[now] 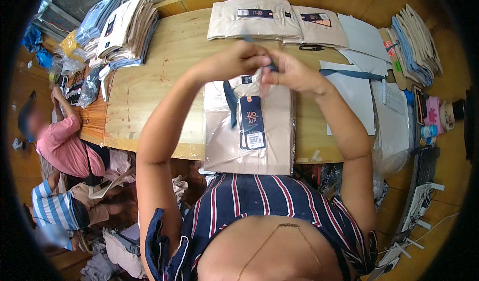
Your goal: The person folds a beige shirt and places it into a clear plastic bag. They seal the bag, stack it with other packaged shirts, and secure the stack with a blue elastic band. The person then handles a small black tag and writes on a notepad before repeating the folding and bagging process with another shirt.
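A folded beige shirt in a clear plastic bag (219, 146) lies before me at the table's front edge. A dark blue hang tag (251, 116) with a white label rests on its front. Above the collar, my left hand (234, 61) is closed, its fingers curled. My right hand (294, 74) meets it, thumb and fingers pinched together, slightly blurred. Between them shows a bit of a dark blue strip (271, 65); its shape is mostly hidden. Another dark blue piece, like a ribbon (230, 104), hangs over the bag left of the tag.
Bagged beige shirts (259, 24) lie along the far edge. Stacks of folded shirts stand at far left (124, 31) and far right (414, 46). White sheets (349, 99) and a dark blue band (352, 74) lie at right. Two people (70, 146) are at left.
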A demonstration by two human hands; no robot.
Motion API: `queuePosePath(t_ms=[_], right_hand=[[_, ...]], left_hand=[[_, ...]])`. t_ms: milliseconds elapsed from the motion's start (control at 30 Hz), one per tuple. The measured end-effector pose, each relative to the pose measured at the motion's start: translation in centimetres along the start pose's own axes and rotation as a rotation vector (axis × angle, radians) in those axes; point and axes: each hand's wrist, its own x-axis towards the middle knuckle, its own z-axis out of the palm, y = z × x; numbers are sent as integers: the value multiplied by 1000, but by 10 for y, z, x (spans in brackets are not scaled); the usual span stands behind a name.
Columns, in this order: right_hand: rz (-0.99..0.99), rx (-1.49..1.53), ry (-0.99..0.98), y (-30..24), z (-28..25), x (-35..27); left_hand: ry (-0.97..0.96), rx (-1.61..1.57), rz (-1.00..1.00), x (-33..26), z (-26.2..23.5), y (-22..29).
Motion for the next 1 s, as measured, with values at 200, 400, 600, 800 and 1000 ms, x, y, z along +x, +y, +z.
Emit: queuePosePath(t_ms=[200,400,600,800,1000], right_hand=[[473,-78,10,-16,-81,-46],[558,-433,446,124,-114,-12],[448,-591,376,149,-81,-20],[470,568,769,199,-80,-39],[988,-62,307,142,-55,-53]], left_hand=[[-246,-46,-422,-69,-89,-52],[227,-126,-276,-32,-65,-216],[464,106,-441,-54,-26,-191],[569,-519,-823,-43,-6,-245],[-10,-273,-737,-126,18,-182]])
